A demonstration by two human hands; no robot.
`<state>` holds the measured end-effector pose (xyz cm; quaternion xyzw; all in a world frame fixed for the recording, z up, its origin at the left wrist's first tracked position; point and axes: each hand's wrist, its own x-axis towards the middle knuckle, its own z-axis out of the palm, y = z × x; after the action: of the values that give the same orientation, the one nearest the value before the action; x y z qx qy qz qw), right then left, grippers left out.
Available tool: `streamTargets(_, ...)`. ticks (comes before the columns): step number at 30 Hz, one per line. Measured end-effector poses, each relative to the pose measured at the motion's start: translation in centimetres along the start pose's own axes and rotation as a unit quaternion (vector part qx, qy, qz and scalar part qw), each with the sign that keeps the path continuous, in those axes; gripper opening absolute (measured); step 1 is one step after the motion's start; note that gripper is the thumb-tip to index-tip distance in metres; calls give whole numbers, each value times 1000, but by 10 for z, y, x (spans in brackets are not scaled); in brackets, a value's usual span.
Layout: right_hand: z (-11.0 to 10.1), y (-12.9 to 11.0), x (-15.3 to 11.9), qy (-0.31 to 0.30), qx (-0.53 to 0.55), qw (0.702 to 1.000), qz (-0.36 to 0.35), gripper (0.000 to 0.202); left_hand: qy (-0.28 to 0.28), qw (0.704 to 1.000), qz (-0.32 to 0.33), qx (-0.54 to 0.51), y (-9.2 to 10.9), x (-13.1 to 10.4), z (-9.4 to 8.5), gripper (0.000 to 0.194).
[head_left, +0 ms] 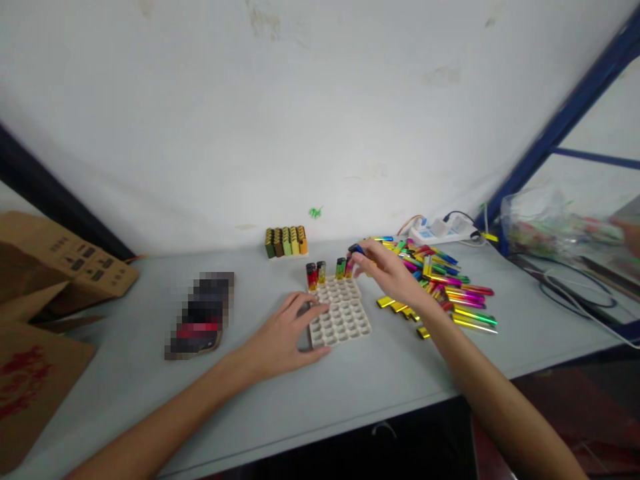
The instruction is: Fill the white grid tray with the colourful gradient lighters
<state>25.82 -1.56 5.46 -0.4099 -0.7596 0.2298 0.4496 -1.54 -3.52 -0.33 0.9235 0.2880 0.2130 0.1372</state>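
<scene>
A white tray with rows of holes (342, 323) lies on the table. Several lighters stand upright along its far edge, among them a red one (311, 275) and a green one (341, 268). My left hand (287, 333) rests at the tray's left side, fingers apart over its edge, holding nothing. At the far right corner of the tray, my right hand (383, 270) has its fingers closed on a lighter with a dark blue top (355, 249). Right of the tray spreads a loose pile of shiny coloured lighters (453, 293).
A block of packed lighters (286, 243) stands near the wall. A blurred dark object (203, 313) lies at the left, beyond it cardboard boxes (75, 260). At the back right are a white power strip (443, 230), cables and a clear plastic bag (540, 220).
</scene>
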Motion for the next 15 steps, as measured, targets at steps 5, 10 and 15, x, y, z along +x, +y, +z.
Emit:
streamTargets(5,-3,-9,31,-3,-115,991,-71,27,4,1000,-2,-4,1,0,0,61)
streamTargets(10,8,16,57,-67,-97,988,-101,28,10,1000,-1,-2,1,1,1,63)
streamTargets(15,11,40,62,-182,-108,972,-106,25,3,1000,-5,2,0,0,0,63)
